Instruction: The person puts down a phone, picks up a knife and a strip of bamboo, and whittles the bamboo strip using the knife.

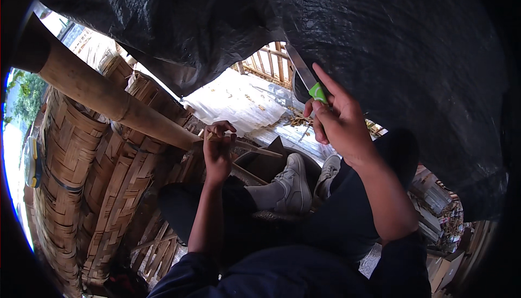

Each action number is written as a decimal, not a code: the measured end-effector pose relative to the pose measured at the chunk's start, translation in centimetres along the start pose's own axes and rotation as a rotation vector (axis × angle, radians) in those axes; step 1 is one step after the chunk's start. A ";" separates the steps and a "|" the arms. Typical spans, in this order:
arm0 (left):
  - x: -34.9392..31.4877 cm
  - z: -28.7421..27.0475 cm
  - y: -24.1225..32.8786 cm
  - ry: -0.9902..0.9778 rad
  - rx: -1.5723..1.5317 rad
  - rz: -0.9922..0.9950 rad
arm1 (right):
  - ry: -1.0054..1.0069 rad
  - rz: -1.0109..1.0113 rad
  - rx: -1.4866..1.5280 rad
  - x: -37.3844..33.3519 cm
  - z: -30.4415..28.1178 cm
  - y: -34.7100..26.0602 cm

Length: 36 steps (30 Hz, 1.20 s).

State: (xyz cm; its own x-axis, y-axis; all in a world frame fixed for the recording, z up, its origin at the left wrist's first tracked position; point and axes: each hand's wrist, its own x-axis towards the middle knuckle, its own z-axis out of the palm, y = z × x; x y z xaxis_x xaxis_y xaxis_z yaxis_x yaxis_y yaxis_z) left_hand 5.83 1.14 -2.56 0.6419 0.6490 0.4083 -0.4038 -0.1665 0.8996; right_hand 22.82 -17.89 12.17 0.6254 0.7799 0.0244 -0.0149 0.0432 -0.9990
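My right hand (343, 122) is closed round the green handle (317, 93) of a knife, its index finger stretched out along the tool. The knife's blade (301, 66) points up and to the left, in front of black plastic sheeting. Lower and to the left, my left hand (218, 149) has its fingers curled round a thin, pale strip (255, 148) that looks like split bamboo. The strip reaches out to the right, over a dark round basin. Knife and strip are well apart.
A thick bamboo pole (116, 98) slants down from the upper left. Beside it stand rolls of woven bamboo matting (70, 162). Black plastic sheeting (396, 43) hangs across the top and right. My shoes (296, 187) are by the dark basin (312, 163). Pale sheeting (233, 100) with scraps lies beyond.
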 end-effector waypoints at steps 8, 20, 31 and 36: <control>-0.6 -0.6 2.7 0.182 -0.431 -0.206 | 0.045 0.135 -0.320 1.0 2.2 6.3; 0.5 -1.4 1.7 -0.089 -0.262 -0.102 | -0.123 0.101 -0.563 -1.7 6.1 6.3; 1.8 -1.3 -0.3 0.116 -0.357 -0.079 | -0.021 0.260 -0.584 2.4 6.2 14.5; 1.0 -1.5 -0.5 0.159 -0.478 -0.077 | -0.015 0.077 -0.552 2.3 9.8 16.8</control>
State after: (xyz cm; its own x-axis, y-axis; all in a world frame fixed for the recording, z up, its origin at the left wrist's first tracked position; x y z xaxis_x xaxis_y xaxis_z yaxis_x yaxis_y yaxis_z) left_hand 5.66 2.99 -2.86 0.5896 0.7570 0.2815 -0.6360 0.2203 0.7396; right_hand 16.35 -9.26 -4.13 0.6271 0.7771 -0.0531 0.3535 -0.3447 -0.8696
